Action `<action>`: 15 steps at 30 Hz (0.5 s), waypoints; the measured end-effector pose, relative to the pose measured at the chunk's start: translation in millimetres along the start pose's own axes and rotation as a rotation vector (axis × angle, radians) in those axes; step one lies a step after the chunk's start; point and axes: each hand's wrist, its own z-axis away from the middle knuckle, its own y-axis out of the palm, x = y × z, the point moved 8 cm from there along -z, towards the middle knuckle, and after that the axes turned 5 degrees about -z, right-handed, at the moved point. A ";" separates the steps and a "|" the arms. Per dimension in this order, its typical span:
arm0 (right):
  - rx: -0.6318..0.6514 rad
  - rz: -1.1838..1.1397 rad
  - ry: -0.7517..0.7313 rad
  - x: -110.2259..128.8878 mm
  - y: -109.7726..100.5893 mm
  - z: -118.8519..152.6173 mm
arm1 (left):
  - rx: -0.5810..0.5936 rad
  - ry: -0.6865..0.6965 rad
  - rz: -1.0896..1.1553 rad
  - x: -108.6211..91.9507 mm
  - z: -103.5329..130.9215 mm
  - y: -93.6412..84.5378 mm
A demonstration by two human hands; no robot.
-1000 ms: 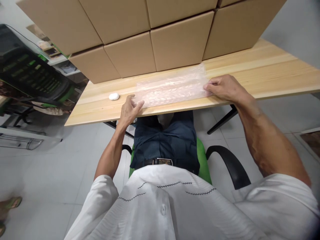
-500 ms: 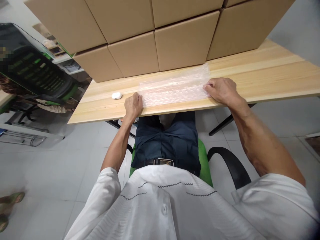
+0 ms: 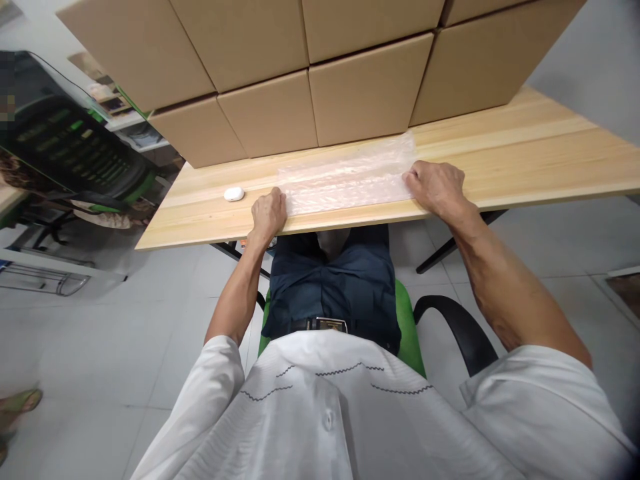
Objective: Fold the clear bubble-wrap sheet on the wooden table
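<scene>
"While both ends are held, where's the plastic sheet [image 3: 345, 180]?"

"Flat on the desk [image 3: 525, 153], near edge side, between the hands. Clear, crinkly, looks like bubble wrap. Boxes right behind it."

"Grip state?"

"Left hand [image 3: 269, 212]: fingers curled in, closed on the sheet's left end. Right hand [image 3: 439, 187]: thumb against bent fingers, pinching the right end near its front corner. Neither spread."

"Why hold it like that?"

"My read: one hand per end pulls light film straight and stops it curling or sliding. Desk underneath takes the weight, so little lifting needed. Exact fingertip contact on the left, can't tell."

"Containers?"

"Cardboard boxes [image 3: 370, 93], plain brown, stacked in rows along the desk's far side, faces butted close. Probably lined up that way to leave working room in front. Contents: can't tell, no inside visible."

"Anything else?"

"Small white case [image 3: 234, 194], rounded, on the desk beyond the left hand, off to the left, apart from the sheet. Looks shut, maybe an earbud case; can't see what's in it. Likely set aside so it's out of the sheet's way."
</scene>
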 end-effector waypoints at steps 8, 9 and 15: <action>0.015 -0.015 0.025 -2.1 2.3 -1.6 | 0.019 -0.003 0.037 -0.2 -1.1 -0.8; 0.016 -0.003 0.023 -1.9 2.8 -1.5 | 0.035 -0.008 0.030 -0.4 -1.0 -1.0; -0.023 0.022 0.015 1.2 -0.6 -0.2 | 0.072 -0.012 0.016 -2.4 0.4 -1.7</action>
